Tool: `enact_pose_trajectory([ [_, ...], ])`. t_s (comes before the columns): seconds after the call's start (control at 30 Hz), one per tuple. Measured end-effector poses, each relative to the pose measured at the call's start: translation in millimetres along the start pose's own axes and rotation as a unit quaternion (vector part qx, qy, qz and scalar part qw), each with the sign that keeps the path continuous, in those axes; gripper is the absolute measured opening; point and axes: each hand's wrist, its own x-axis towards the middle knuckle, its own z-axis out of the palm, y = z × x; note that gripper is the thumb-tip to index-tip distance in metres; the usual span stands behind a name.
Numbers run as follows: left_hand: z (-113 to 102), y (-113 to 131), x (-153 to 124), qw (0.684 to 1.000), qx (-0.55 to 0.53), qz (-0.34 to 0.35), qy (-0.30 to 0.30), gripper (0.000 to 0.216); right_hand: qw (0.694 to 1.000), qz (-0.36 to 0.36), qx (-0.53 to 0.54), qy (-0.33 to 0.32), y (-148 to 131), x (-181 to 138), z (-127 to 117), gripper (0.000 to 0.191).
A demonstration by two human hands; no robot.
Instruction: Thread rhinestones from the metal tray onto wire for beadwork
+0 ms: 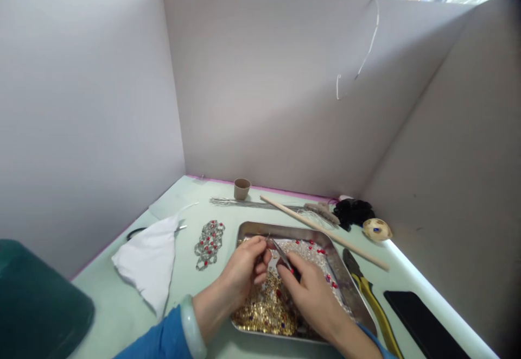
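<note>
Two bare hands are over a metal tray in the head view. The left hand has its thumb and finger pinched close on a thin bit, too small for me to tell what it is. The right hand is closed around a pointed tool, its tip near the left fingers. Both things are above the tray.

Lots of gold beads fill the near left part of the tray. Clear beads lie toward the back and right, with red beads mixed in. A brown cup stands upright behind the tray, but I can't see inside. A little bowl at the right has a blue spot in it. A beaded piece lies left of the tray.
</note>
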Motion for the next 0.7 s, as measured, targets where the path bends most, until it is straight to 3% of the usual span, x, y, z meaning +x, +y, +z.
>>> enact_pose_trajectory([
  [0.23, 2.5, -2.6, 0.6, 0.998, 0.052, 0.028, 0.020, 0.016, 0.998, -0.010, -0.055, -0.003, 5.1, 6.5, 0.6, 0.020],
  [0.37, 4.7, -1.3, -2.5, 0.995, 0.095, 0.028, 0.024, 0.025, 0.998, -0.010, -0.059, -0.010, 3.8, 9.2, 1.3, 0.021],
  [0.7, 6.9, 0.9, -4.5, 0.989, 0.136, 0.045, 0.028, 0.023, 0.998, -0.014, -0.062, -0.010, 4.2, 3.4, 0.8, 0.021],
])
